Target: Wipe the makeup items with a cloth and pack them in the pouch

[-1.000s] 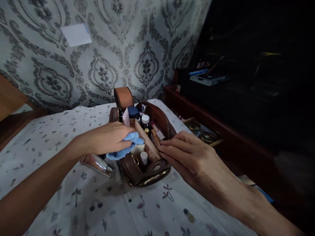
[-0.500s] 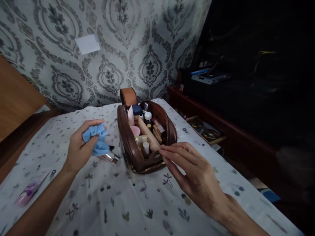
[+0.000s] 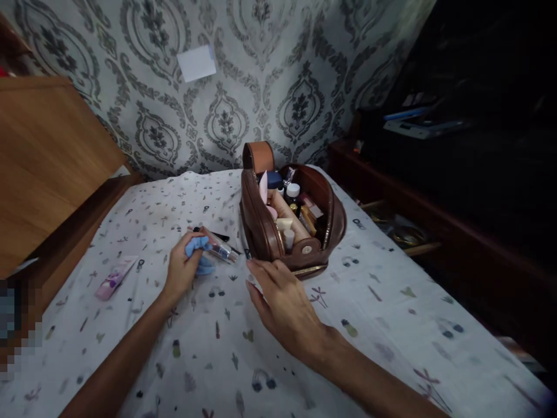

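My left hand [image 3: 181, 264] is closed around a crumpled blue cloth [image 3: 198, 248]. Right beside it on the sheet lies a pinkish tube [image 3: 217, 247] with a silver cap, and a thin black item [image 3: 223, 236] is partly hidden behind. My right hand [image 3: 282, 299] hovers in front of the brown cosmetic bag [image 3: 263, 229], fingers stretched and thumb apart, with nothing seen in it. Wide open at the top, the bag holds a white-capped dark bottle [image 3: 293, 198], a long beige tube [image 3: 291, 215], a small white-capped container [image 3: 288, 238] and several other cosmetics.
A pink and purple tube [image 3: 114, 280] lies on the patterned sheet [image 3: 235, 348] at the left. Wooden furniture [image 3: 56, 157] borders the left side. A dark red piece of furniture with an open drawer [image 3: 409, 238] stands along the right. Patterned wallpaper rises behind.
My right hand has come away from the long beige tube in the bag and moved left, to the bag's front. My left hand, still with the cloth, has lowered beside the silver-capped tube. The view has shifted.
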A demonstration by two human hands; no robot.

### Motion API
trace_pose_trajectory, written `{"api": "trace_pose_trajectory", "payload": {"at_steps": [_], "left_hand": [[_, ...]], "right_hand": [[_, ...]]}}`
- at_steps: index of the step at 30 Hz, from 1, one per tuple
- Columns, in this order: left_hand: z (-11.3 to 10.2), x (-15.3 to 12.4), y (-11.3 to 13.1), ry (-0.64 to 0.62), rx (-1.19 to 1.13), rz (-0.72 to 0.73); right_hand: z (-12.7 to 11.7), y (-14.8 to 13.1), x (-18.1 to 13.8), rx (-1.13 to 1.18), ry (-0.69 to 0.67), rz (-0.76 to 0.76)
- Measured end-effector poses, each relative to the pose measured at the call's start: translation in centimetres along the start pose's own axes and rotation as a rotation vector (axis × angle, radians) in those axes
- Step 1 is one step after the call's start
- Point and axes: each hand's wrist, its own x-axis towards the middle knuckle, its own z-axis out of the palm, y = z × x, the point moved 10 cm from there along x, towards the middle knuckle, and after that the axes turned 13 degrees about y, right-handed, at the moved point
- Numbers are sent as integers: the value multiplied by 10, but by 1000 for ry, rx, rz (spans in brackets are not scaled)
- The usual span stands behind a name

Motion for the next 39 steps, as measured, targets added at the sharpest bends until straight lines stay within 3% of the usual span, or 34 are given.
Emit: {"api": "trace_pose_trajectory", "payload": {"at_steps": [5, 9, 12, 19, 25, 30, 34, 36, 39], "left_hand": [[16, -26, 27, -92, 118, 388], [23, -41, 26, -140, 149, 478], [24, -48, 27, -143, 105, 531], [19, -53, 36, -93, 89, 608], [21, -58, 48, -166, 274, 739], [-7, -30, 2, -126, 474, 592], [-34, -15, -31, -76, 468, 416], [-39, -17, -23, -30, 440, 419], [-27, -35, 13, -29, 356, 541]], "right_hand": [[50, -10, 1, 13, -82, 42], [96, 11, 8, -100, -214, 195], [111, 18, 16, -160, -239, 243], [107, 17, 6, 105, -105, 358], [89, 19, -17, 338, 6, 420], [83, 16, -20, 384, -16, 341], [83, 13, -17, 411, -25, 306], [85, 15, -17, 411, -23, 324], [83, 11, -16, 385, -7, 276]]}}
